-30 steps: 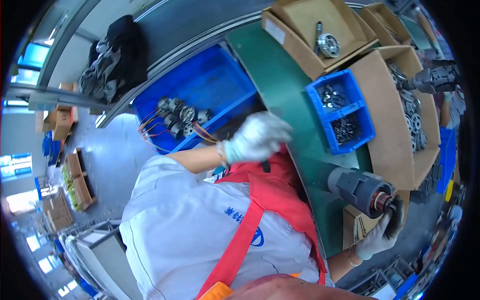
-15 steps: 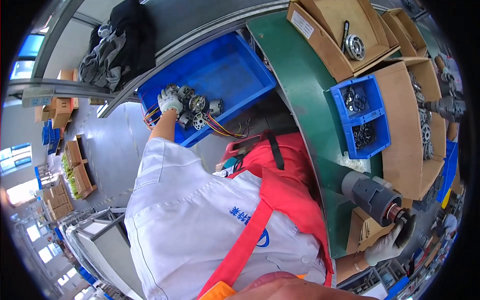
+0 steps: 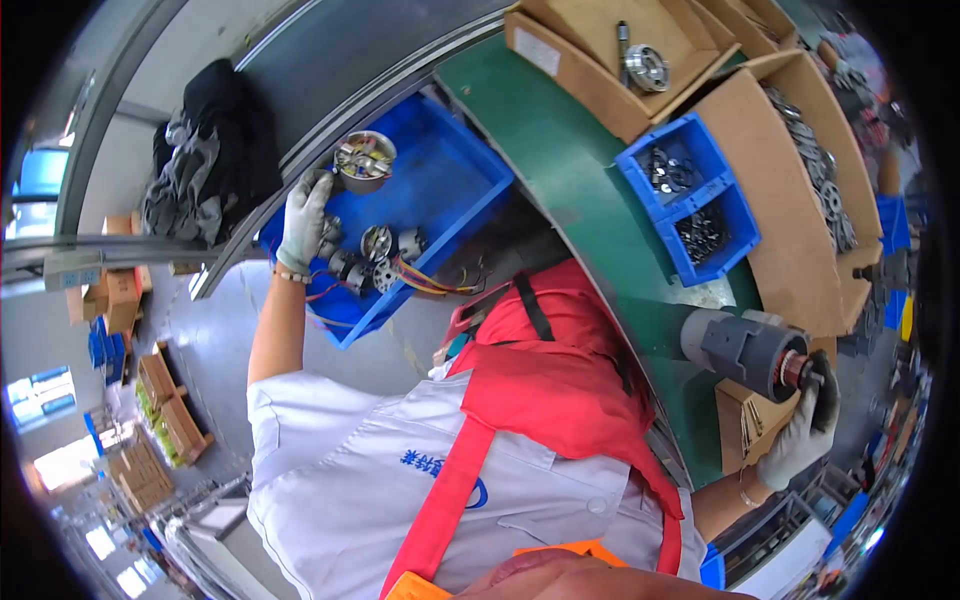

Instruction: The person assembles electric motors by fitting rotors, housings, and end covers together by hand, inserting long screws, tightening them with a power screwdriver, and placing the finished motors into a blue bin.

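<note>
My left hand, in a white glove, is raised over the near left side of a blue tray. Its fingers are closed on the edge of a round metal motor, whose open end shows wires and small parts. Below it, several motors with coloured wires lie in the tray. On the right, my gloved right hand has its dark-coated fingers closed around the end of an armature. Copper windings show where the armature sticks out of a dark grey cylindrical housing at the bench edge.
The green bench carries a blue two-part bin of small metal parts, a cardboard box of metal parts, and a cardboard tray with a metal ring. Dark clothing hangs at the left. Another person is at the upper right.
My left hand has come up from the motors in the tray, lifting one motor forward. My right hand stays at the armature's end. The whole view has shifted.
</note>
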A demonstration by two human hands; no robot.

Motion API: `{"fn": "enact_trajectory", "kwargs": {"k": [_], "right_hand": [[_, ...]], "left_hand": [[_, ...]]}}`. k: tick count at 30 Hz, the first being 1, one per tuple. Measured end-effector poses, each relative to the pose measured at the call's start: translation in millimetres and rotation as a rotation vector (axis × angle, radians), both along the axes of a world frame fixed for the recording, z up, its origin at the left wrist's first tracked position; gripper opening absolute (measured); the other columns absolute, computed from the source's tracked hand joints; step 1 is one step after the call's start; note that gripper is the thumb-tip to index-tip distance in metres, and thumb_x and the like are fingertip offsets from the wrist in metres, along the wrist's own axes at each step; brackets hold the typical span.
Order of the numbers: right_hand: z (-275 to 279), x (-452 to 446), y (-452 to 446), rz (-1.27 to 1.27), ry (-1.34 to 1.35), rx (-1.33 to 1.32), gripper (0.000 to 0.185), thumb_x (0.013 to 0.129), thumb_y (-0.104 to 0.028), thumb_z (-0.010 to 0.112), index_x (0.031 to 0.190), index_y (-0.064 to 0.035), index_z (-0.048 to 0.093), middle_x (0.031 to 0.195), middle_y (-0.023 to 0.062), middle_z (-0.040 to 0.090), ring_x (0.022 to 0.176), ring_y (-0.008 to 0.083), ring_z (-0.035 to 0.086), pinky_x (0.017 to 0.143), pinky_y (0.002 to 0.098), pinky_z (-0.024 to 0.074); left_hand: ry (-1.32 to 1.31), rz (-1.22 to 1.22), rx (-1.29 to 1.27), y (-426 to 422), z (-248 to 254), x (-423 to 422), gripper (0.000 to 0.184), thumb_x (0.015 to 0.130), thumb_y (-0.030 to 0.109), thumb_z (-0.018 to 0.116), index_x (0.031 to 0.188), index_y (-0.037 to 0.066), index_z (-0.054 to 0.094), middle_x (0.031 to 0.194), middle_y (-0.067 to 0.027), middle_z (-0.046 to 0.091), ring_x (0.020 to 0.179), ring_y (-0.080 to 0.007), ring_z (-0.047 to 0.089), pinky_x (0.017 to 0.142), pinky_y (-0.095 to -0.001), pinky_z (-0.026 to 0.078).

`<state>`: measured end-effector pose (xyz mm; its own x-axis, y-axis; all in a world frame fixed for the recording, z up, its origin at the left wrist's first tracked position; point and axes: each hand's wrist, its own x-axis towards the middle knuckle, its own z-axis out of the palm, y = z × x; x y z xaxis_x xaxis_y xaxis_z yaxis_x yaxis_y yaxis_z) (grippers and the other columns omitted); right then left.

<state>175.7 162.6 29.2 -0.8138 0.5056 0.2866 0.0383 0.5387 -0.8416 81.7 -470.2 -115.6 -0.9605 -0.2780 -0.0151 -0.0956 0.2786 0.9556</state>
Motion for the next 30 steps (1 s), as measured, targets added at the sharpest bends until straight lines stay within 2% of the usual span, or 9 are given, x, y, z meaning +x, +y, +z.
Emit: {"fn": "enact_trajectory", "kwargs": {"k": [5, 6, 9, 12, 17, 21, 24, 26, 30], "right_hand": [[-11, 3, 9, 0.050, 0.123, -0.039, 0.031, 0.093, 0.000, 0.063, 0.124, 0.0064, 0.060, 0.129, 0.0144, 0.062, 0.119, 0.0209, 0.059, 0.104, 0.0332, 0.0447], [0, 6, -7, -0.039, 0.153, 0.338, 0.035, 0.091, 0.004, 0.061, 0.126, 0.0041, 0.058, 0.138, 0.0170, 0.056, 0.127, 0.0242, 0.053, 0.108, 0.0351, 0.0408], [-11, 37, -42, 0.132, 0.432, 0.362, 0.045, 0.084, -0.013, 0.073, 0.124, -0.0009, 0.056, 0.139, 0.0242, 0.052, 0.127, 0.0341, 0.054, 0.105, 0.0423, 0.0436], [-12, 36, -53, 0.451, 0.520, 0.667, 0.098, 0.058, -0.044, 0.095, 0.137, -0.0059, 0.051, 0.145, 0.0264, 0.044, 0.130, 0.0434, 0.048, 0.106, 0.0504, 0.0410], [-17, 61, -40, 0.214, 0.576, 0.324, 0.111, 0.059, -0.043, 0.092, 0.146, -0.0115, 0.030, 0.147, 0.0233, 0.033, 0.129, 0.0479, 0.046, 0.097, 0.0570, 0.0507], [2, 72, -13, 0.027, 0.475, 0.046, 0.106, 0.060, -0.029, 0.092, 0.145, -0.0049, 0.033, 0.143, 0.0218, 0.040, 0.128, 0.0395, 0.048, 0.101, 0.0507, 0.0491], [8, 71, 5, -0.099, 0.405, -0.199, 0.102, 0.061, -0.018, 0.091, 0.144, 0.0001, 0.034, 0.140, 0.0208, 0.046, 0.128, 0.0332, 0.050, 0.104, 0.0460, 0.0480], [-2, 57, 21, -0.062, 0.469, -0.337, 0.100, 0.060, -0.012, 0.091, 0.141, 0.0053, 0.036, 0.136, 0.0183, 0.051, 0.125, 0.0278, 0.054, 0.104, 0.0403, 0.0482], [-11, 32, 26, -0.013, 0.360, -0.136, 0.087, 0.063, -0.021, 0.091, 0.134, 0.0025, 0.047, 0.136, 0.0207, 0.051, 0.124, 0.0294, 0.054, 0.103, 0.0408, 0.0486]], "left_hand": [[0.108, -0.326, 0.620, 154, 65, -30, 0.043, 0.098, 0.025, 0.058, 0.131, -0.002, 0.052, 0.111, -0.0056, 0.063, 0.102, -0.0115, 0.060, 0.093, -0.0296, 0.048], [0.065, -0.438, 0.782, 177, 62, -30, 0.046, 0.098, 0.026, 0.059, 0.134, -0.001, 0.051, 0.116, -0.0063, 0.063, 0.107, -0.0141, 0.060, 0.095, -0.0315, 0.048], [-0.193, -0.748, 1.417, 273, 76, -12, 0.049, 0.096, 0.026, 0.061, 0.138, 0.003, 0.049, 0.130, -0.0073, 0.061, 0.120, -0.0203, 0.058, 0.104, -0.0376, 0.045], [-0.568, -1.031, 1.545, 354, 94, 14, 0.046, 0.094, 0.028, 0.064, 0.133, 0.007, 0.054, 0.131, -0.0061, 0.060, 0.122, -0.0201, 0.057, 0.109, -0.0392, 0.040], [-0.237, -1.659, 0.829, 427, 106, 50, 0.043, 0.102, 0.034, 0.049, 0.121, -0.003, 0.058, 0.110, -0.0037, 0.061, 0.099, -0.0121, 0.049, 0.090, -0.0298, 0.045], [0.308, -1.928, 0.207, 446, 128, 25, 0.025, 0.096, 0.021, 0.056, 0.106, 0.000, 0.065, 0.105, -0.0146, 0.066, 0.095, -0.0299, 0.063, 0.084, -0.0385, 0.049], [0.534, -1.793, 0.278, 451, 145, -7, 0.019, 0.087, 0.015, 0.067, 0.100, 0.002, 0.067, 0.102, -0.0154, 0.070, 0.090, -0.0339, 0.068, 0.081, -0.0406, 0.053], [0.620, -1.178, 0.161, 461, 134, -29, 0.034, 0.075, 0.011, 0.079, 0.105, 0.001, 0.067, 0.109, -0.0141, 0.069, 0.105, -0.0323, 0.066, 0.091, -0.0419, 0.050], [0.657, -1.254, -0.037, 491, 126, -46, 0.054, 0.073, 0.035, 0.080, 0.115, 0.004, 0.068, 0.122, -0.0138, 0.066, 0.116, -0.0342, 0.059, 0.104, -0.0441, 0.041]]}}
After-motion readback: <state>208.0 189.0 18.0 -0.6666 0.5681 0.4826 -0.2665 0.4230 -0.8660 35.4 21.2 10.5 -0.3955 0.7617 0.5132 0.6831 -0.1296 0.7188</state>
